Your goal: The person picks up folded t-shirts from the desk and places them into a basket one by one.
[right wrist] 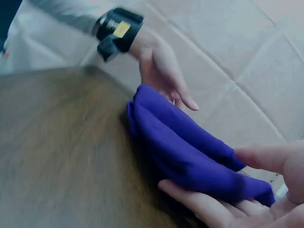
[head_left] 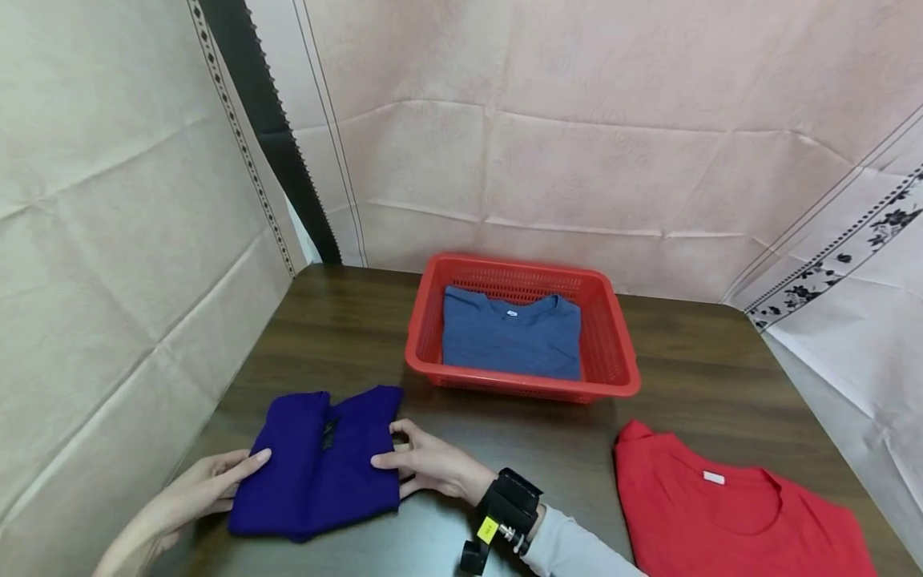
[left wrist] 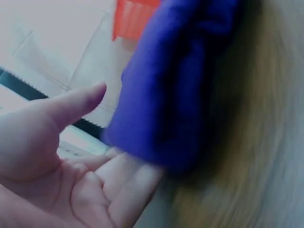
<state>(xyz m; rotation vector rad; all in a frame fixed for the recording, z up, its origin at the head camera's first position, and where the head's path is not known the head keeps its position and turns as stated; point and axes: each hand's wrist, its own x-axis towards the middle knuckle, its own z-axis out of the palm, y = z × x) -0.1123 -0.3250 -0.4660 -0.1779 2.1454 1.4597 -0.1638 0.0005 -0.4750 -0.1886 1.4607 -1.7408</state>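
Observation:
A folded purple shirt (head_left: 353, 465) with a dark neck label is between both hands at the front left of the table. My left hand (head_left: 202, 489) is at its left edge. In the left wrist view the fingers of that hand (left wrist: 90, 180) reach straight under the cloth (left wrist: 161, 90), while the thumb stands off it. On the opposite edge my right hand (head_left: 433, 461) pinches the shirt, thumb above and fingers below. The right wrist view shows the shirt's folded layers (right wrist: 190, 147) sagging slightly over the fingers (right wrist: 204, 204).
Behind the shirt, a red plastic basket (head_left: 620, 361) holds a folded blue T-shirt (head_left: 512, 340). A folded red T-shirt (head_left: 743, 513) lies on the wooden table (head_left: 548, 449) at the front right. Pale cloth sheets (head_left: 562, 160) hang around the table. A black strap device (head_left: 508, 505) is on the right wrist.

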